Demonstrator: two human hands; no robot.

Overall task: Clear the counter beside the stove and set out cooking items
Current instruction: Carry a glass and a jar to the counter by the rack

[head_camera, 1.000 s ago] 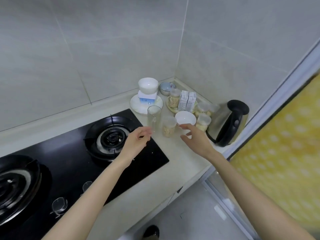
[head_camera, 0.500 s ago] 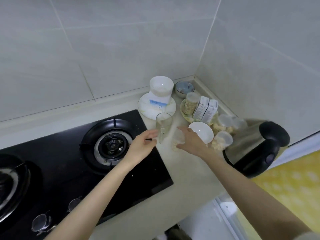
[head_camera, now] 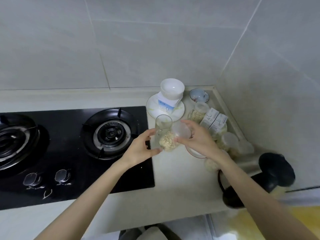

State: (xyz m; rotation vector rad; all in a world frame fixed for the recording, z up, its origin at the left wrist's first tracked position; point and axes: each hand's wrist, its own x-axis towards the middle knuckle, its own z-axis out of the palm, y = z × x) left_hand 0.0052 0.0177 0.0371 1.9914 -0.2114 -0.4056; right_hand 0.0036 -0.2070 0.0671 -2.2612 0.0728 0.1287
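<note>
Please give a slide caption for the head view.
Right hand holds a tilted clear plastic jar of beige flakes; left hand at a tall clear glass.

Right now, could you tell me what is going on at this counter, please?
A person is working at the counter beside the stove. Their right hand holds a small clear jar of beige grains, tilted. Their left hand curves around the foot of a glass next to it; blur hides whether it grips. Bowls, more jars and two cartons crowd the corner behind, so the clearing is not done.
</note>
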